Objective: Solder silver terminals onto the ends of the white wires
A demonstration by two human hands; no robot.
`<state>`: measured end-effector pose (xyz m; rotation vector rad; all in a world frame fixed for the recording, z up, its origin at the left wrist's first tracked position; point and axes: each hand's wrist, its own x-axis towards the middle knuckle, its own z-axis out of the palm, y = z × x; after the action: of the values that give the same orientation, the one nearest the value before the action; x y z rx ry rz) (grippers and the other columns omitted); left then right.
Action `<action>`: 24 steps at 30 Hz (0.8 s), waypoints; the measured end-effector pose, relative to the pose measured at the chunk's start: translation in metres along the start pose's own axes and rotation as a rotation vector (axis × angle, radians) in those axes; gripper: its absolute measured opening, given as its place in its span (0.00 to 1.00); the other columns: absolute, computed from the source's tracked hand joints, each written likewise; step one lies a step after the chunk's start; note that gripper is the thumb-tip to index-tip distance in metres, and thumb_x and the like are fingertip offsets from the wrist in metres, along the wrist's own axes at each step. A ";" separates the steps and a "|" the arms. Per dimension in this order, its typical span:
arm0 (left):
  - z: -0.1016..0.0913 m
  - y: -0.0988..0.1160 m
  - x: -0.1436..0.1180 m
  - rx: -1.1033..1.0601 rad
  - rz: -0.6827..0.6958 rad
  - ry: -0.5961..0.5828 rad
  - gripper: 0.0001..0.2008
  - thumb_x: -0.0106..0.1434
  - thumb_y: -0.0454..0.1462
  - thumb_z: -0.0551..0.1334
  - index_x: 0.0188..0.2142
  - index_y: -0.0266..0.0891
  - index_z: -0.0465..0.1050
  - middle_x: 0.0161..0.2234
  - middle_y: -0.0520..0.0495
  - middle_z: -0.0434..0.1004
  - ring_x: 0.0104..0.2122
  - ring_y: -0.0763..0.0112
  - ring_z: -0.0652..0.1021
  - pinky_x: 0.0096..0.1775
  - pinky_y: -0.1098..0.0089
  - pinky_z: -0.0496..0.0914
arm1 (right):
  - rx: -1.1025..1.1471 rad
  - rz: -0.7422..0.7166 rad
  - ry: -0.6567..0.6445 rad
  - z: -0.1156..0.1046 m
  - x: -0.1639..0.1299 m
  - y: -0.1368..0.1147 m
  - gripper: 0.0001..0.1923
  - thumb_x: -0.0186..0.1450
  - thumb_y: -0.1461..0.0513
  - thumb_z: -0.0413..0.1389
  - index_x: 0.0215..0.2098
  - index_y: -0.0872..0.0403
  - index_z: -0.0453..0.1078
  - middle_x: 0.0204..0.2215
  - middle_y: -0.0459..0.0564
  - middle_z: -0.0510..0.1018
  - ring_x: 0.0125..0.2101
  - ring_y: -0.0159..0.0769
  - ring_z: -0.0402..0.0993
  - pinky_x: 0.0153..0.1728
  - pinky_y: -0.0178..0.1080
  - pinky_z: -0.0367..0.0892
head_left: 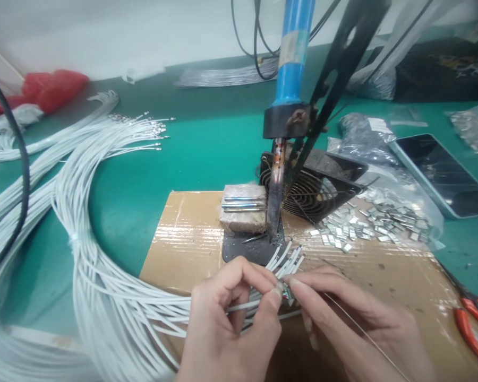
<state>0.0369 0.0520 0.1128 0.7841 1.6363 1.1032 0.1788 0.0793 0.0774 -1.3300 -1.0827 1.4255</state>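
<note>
The left hand [227,318] pinches a small fan of white wire ends [287,258] between thumb and forefinger, fingers closed on the strands. The right hand [354,323] meets it from the other side, its fingertips closed on the same strands just beside the left thumb; a thin solder wire [366,337] runs across the back of this hand, though how it is held cannot be told. The stripped tips of the wire ends point up and away, just short of the soldering iron [281,159], whose blue handle hangs in a black stand with the tip down onto a dark plate [242,249].

Behind the tip lies a grey block [242,215] with metal pins on it, and beside that a black fan [318,185]. All of this sits on a sheet of cardboard [183,233] on the green tabletop [207,143]. The large bundle of white wires [83,212] loops away to the left. To the right lie a heap of small metal pieces [366,223], a phone [442,175] and red-handled cutters [472,329].
</note>
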 end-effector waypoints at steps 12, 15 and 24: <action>0.003 0.002 0.000 0.019 0.011 0.027 0.08 0.58 0.34 0.70 0.24 0.41 0.75 0.31 0.48 0.83 0.31 0.68 0.78 0.27 0.72 0.59 | -0.037 -0.040 -0.015 -0.006 -0.003 0.010 0.09 0.66 0.50 0.72 0.38 0.43 0.91 0.33 0.49 0.83 0.31 0.36 0.81 0.30 0.30 0.77; 0.004 0.000 0.002 0.014 0.008 0.041 0.08 0.58 0.35 0.70 0.24 0.41 0.75 0.31 0.47 0.84 0.30 0.67 0.78 0.27 0.72 0.59 | -0.038 -0.088 0.047 -0.014 -0.001 0.019 0.20 0.73 0.44 0.63 0.47 0.45 0.90 0.33 0.50 0.80 0.29 0.34 0.77 0.26 0.31 0.75; 0.004 -0.002 0.007 0.012 0.025 0.096 0.08 0.58 0.35 0.70 0.25 0.40 0.74 0.33 0.49 0.82 0.24 0.75 0.68 0.26 0.73 0.57 | -0.150 -0.196 0.082 -0.028 0.004 0.021 0.14 0.72 0.48 0.65 0.34 0.46 0.78 0.23 0.46 0.75 0.24 0.38 0.71 0.24 0.36 0.67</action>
<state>0.0390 0.0585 0.1082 0.7715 1.7186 1.1649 0.2060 0.0793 0.0552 -1.3347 -1.2481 1.1556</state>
